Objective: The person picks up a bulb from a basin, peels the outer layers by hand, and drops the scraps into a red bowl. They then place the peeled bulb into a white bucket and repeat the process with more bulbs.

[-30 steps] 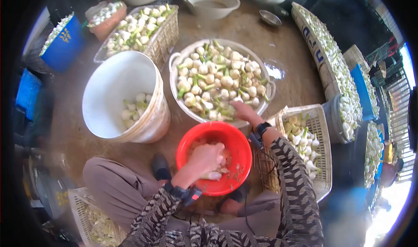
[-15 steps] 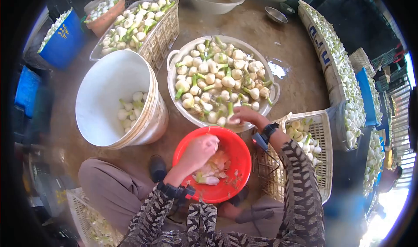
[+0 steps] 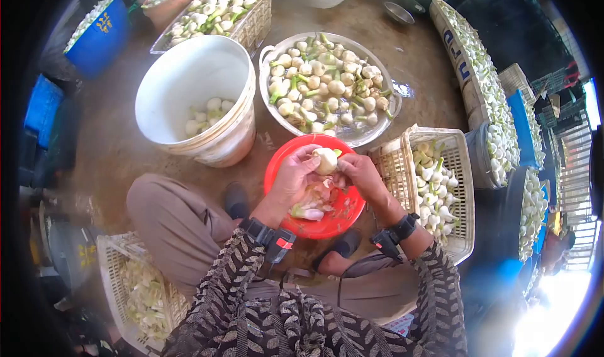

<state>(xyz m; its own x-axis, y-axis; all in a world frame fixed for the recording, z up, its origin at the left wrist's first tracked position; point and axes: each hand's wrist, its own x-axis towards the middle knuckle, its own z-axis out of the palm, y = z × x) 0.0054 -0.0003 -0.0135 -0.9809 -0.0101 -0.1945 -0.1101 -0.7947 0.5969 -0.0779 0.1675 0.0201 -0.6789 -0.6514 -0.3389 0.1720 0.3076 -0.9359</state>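
A pale garlic bulb [image 3: 326, 160] with a short green stem is held above the red basin [image 3: 283, 162]. My left hand [image 3: 296, 174] grips it from the left, fingers wrapped at its side. My right hand [image 3: 357, 175] is closed at the bulb's right, by the stem; its fingertips are pinched and partly hidden. Peelings [image 3: 318, 199] and a pinkish-white stalk piece [image 3: 307, 213] lie inside the basin. Just beyond, a wide white tub [image 3: 267, 99] holds many bulbs with green stems in water.
A tall white bucket [image 3: 170, 86] with some bulbs stands at left. On the right is a cream basket [image 3: 465, 199] of bulbs. Another basket [image 3: 116, 288] with peelings sits lower left. A basket [image 3: 261, 20] of bulbs and a blue container [image 3: 99, 39] are farther back.
My right hand has come back from the tub to the basin, and a bulb is now between both hands. My left hand has moved up to it. The view has shifted downward.
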